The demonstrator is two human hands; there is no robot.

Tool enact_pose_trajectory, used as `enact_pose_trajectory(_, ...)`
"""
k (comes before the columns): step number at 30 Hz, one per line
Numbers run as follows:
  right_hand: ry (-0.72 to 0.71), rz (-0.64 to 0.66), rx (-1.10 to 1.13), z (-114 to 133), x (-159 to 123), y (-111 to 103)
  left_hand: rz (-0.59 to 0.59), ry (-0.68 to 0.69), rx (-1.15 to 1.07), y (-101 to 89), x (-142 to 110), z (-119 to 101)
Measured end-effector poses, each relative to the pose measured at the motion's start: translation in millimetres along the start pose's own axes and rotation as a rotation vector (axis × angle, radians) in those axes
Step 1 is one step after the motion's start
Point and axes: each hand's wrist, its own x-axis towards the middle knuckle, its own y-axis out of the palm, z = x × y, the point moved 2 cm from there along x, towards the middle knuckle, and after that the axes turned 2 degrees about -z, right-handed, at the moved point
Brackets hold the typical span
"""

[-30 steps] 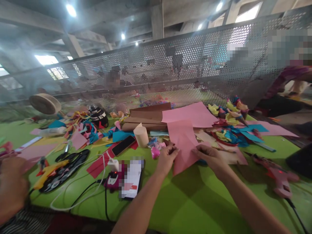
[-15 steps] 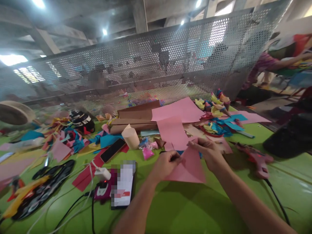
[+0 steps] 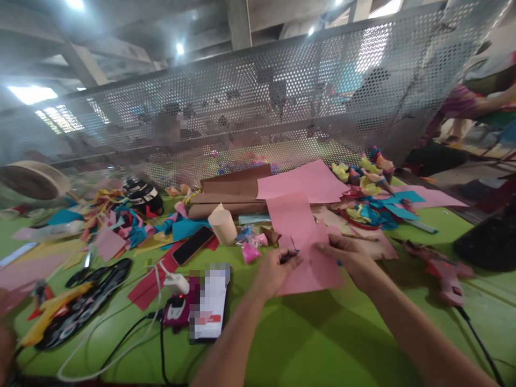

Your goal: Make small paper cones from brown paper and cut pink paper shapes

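Note:
Low over the green tabletop, I hold a pink paper sheet (image 3: pixel 316 274) between both hands. My left hand (image 3: pixel 280 271) has its fingers closed on the sheet's left side. On the right side, the thumb of my right hand (image 3: pixel 350 258) rests on the paper's face, and its other fingers are partly hidden. Just beyond lies another pink paper piece (image 3: pixel 291 215), partly overlapped by the held sheet. A larger pink sheet (image 3: pixel 302 183) is spread behind it on brown paper (image 3: pixel 237 185).
Left of my hands are a lit phone (image 3: pixel 212 312), a power strip (image 3: pixel 177 309) with cables, a dark phone (image 3: pixel 193 244) and a yellow glue gun (image 3: pixel 60 317). A pink glue gun (image 3: pixel 445 274) lies right. Paper scraps (image 3: pixel 133 226) and a mesh partition (image 3: pixel 242 118) stand farther back.
The held sheet has gone from tilted, with a raised top corner, to flatter and facing up. My right hand has shifted its grip to the sheet's right side. The whole view has moved slightly.

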Motion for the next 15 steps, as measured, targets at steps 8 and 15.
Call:
enact_pose_trajectory(8, -0.027, -0.122, -0.017, 7.1, -2.6, -8.9, -0.149, -0.008, 0.001, -5.6, 1.1, 2.2)
enact_pose_trajectory(15, -0.096, -0.156, -0.074, 3.2, -4.5, -5.5, -0.148, 0.107, 0.049, -2.0, -6.0, -6.2)
